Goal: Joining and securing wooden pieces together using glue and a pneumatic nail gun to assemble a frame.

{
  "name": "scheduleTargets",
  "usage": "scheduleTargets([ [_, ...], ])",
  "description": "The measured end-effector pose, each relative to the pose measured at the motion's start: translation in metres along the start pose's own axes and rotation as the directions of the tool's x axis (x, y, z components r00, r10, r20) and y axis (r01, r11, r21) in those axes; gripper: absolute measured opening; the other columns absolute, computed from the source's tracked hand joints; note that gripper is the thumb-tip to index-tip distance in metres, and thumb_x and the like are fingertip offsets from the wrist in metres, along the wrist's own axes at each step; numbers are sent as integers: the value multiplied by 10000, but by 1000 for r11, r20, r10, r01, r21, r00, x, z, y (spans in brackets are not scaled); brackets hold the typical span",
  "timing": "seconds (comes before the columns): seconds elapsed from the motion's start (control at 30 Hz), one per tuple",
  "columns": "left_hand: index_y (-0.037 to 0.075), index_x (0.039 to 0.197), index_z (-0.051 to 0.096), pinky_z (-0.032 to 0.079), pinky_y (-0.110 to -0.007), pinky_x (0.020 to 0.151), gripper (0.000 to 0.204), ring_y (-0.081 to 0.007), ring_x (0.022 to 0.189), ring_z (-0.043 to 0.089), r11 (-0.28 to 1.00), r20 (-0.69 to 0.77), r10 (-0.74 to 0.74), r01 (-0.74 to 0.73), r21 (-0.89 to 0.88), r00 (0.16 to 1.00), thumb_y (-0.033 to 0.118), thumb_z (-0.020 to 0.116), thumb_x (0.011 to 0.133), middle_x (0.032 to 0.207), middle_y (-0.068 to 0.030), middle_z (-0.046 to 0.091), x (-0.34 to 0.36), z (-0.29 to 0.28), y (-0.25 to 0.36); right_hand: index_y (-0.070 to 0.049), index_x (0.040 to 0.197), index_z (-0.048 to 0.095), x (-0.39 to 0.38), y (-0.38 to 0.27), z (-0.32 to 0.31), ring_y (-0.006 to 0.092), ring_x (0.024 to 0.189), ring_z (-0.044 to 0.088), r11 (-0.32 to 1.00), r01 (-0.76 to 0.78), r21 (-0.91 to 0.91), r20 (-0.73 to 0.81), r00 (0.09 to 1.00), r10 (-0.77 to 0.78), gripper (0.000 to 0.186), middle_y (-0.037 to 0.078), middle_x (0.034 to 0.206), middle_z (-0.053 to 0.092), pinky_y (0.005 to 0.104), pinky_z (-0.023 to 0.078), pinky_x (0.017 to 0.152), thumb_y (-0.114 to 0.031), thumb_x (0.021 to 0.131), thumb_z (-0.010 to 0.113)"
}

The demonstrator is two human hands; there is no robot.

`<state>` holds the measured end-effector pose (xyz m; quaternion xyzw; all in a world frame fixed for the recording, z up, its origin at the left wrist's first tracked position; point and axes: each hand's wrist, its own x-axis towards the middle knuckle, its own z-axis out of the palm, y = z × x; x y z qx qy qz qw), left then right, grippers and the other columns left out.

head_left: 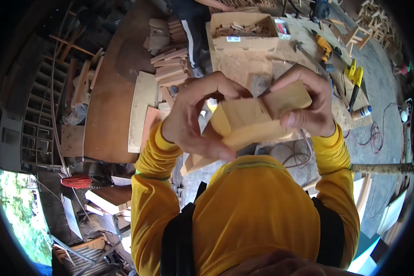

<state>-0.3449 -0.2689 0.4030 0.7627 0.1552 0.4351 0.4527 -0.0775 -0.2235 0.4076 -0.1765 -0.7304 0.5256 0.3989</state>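
Observation:
Close in front of my chest, both hands hold up a pale wooden piece [244, 114] with a blocky, stepped shape. My left hand [195, 112] curls around its left side, fingers over the far edge and thumb along the near side. At the other end, my right hand [315, 99] grips a short wooden block [287, 99], with the thumb on its near face. Whether this block is joined to the rest cannot be made out. A longer wooden strip [193, 163] slants down to the left beneath my left hand.
Beyond my hands stands a wooden workbench [232, 62] with a cardboard box [246, 44] of small wood pieces. A hammer [308, 54], a yellow drill [324, 47] and a yellow-and-black tool [354, 73] lie right. Stacked boards [170, 69] and a person [188, 27] are at far left.

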Motion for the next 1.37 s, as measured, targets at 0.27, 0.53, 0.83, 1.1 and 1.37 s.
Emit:
scheduleTargets([
  [0.27, 38, 1181, 518, 441, -352, 943, 778, -233, 988, 551, 986, -199, -75, 42, -161, 977, 178, 952, 551, 994, -75, 502, -13, 63, 1, 48, 1189, 545, -40, 13, 10, 199, 896, 671, 980, 150, -134, 20, 989, -149, 862, 107, 943, 658, 297, 526, 782, -587, 697, 858],
  [0.53, 33, 1090, 555, 483, -276, 786, 583, -188, 916, 589, 968, -303, 250, -247, 47, 920, 77, 874, 604, 1140, -219, 546, -10, 76, 0, 60, 1271, 480, -51, -6, 26, 181, 906, 605, 999, -22, -29, -58, 998, 20, 819, 115, 1036, 601, 298, 475, 806, -520, 792, 805],
  [0.83, 101, 1098, 608, 501, -352, 952, 399, -296, 1061, 606, 888, -211, 405, -438, -142, 889, -9, 744, 739, 1263, -277, 502, 8, 79, -12, 71, 1267, 452, -49, -2, 20, 205, 929, 587, 958, -23, -284, -106, 994, -8, 790, 128, 1062, 567, 322, 474, 840, -528, 847, 750],
  [1.1, 86, 1164, 595, 502, -396, 968, 433, -354, 1243, 532, 921, -205, 379, -389, -12, 902, 8, 741, 764, 1391, -280, 421, 17, 59, -13, 41, 1280, 453, -27, 6, 17, 227, 934, 609, 937, -38, -348, -72, 997, 14, 743, 133, 1067, 609, 330, 480, 861, -500, 865, 748],
  [1.37, 52, 1276, 521, 501, -393, 995, 658, -263, 1260, 524, 673, -641, -225, 593, 442, 734, 108, 875, 724, 1453, -219, 399, -5, 38, 22, -21, 1373, 422, 28, 44, 11, 190, 1185, 510, 965, -217, -145, 35, 974, 224, 788, 107, 1321, 500, 330, 392, 1022, -585, 888, 682],
])
